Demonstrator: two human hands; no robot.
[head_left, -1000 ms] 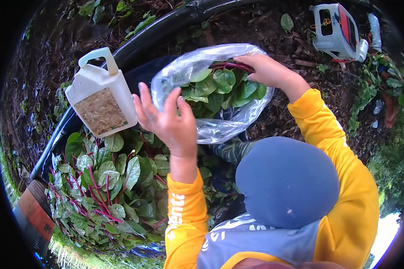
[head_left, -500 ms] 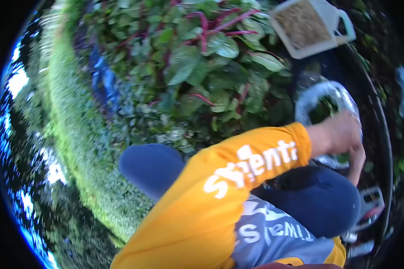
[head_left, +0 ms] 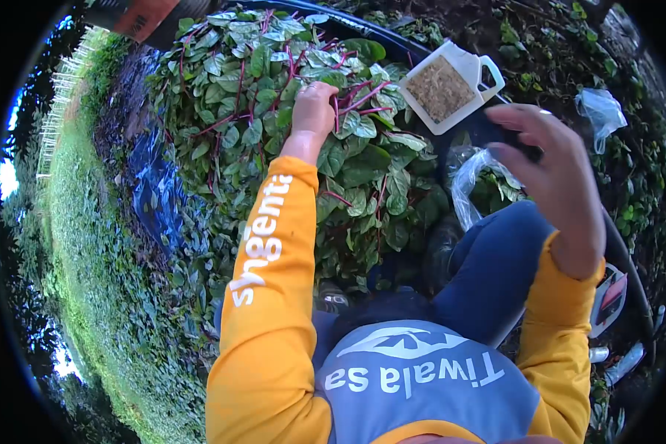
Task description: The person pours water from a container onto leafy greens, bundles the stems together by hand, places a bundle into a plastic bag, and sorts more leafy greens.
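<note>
A large heap of Malabar spinach (head_left: 259,111), green leaves on purple-red stems, lies in front of me. My left hand (head_left: 314,111) is at the middle of the heap, its fingers curled in around a stem; the grip itself is partly hidden. To the right, my right hand (head_left: 559,166) is raised with its thumb and fingers apart, holding nothing, slightly blurred. Below it, beside my knee, a clear plastic bag (head_left: 466,185) stands with its mouth rolled open and some green leaves inside.
A cut-open white jug (head_left: 402,92) filled with brown grainy material stands right of the heap. Further right, a crumpled plastic bag (head_left: 601,115) lies on the plants. A second cut container (head_left: 607,303) is by my right elbow. Blue plastic sheeting (head_left: 155,192) lies at left.
My left hand has moved from the plastic bag over to the spinach heap and closed there. My right hand has lifted off the bag and opened. The view has shifted.
</note>
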